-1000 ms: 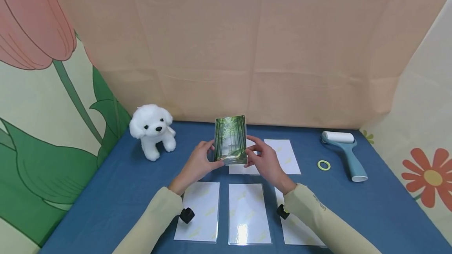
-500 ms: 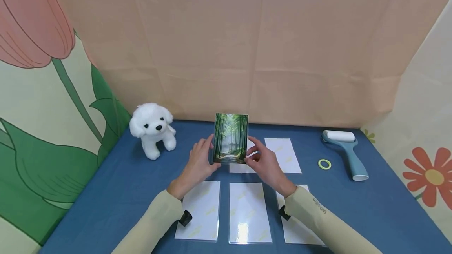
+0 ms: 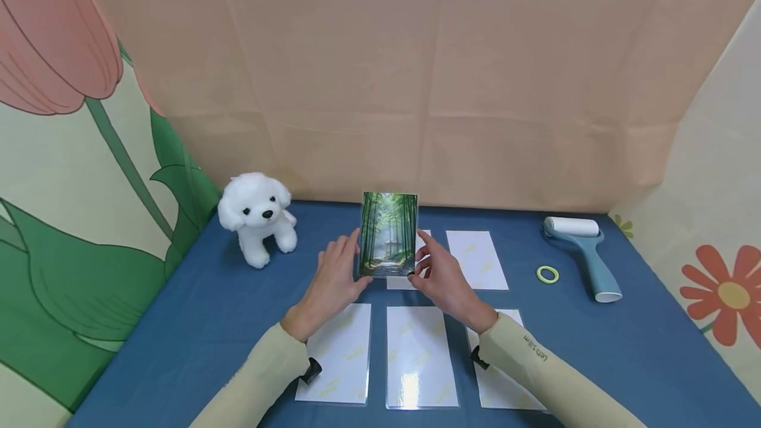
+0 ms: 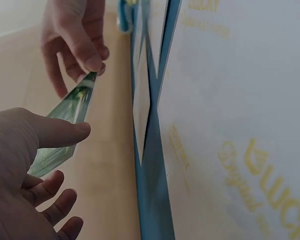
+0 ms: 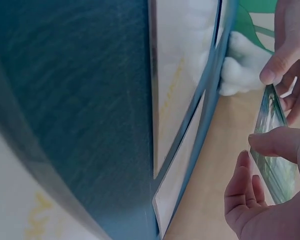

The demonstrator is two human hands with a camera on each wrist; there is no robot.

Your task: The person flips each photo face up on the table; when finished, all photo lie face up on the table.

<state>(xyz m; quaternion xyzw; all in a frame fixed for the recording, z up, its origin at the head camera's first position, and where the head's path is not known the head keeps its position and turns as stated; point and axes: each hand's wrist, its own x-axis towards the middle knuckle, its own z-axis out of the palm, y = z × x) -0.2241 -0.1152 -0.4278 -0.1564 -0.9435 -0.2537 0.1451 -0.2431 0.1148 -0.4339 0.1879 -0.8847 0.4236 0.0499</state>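
Both hands hold a glossy photo (image 3: 389,233) of a green bamboo forest, raised upright over the far part of the table, picture side towards me. My left hand (image 3: 329,281) grips its left edge, thumb (image 4: 65,134) in front and fingers behind. The right hand (image 3: 444,276) pinches its lower right corner between thumb and fingers. In the left wrist view the photo (image 4: 57,150) runs between the two hands. Face down on the cloth below lie several white sheets with yellow print, among them one in the front middle (image 3: 421,355).
A white plush dog (image 3: 261,216) stands at the back left of the blue-covered table (image 3: 190,342). On the right are a yellow-green ring (image 3: 547,275) and a blue-handled lint roller (image 3: 585,256). Brown paper (image 3: 416,84) hangs behind.
The photo has turned slightly to face me more squarely, shifting a little right between the first two frames. Both hands keep holding it; the left fingers have straightened slightly along its edge.
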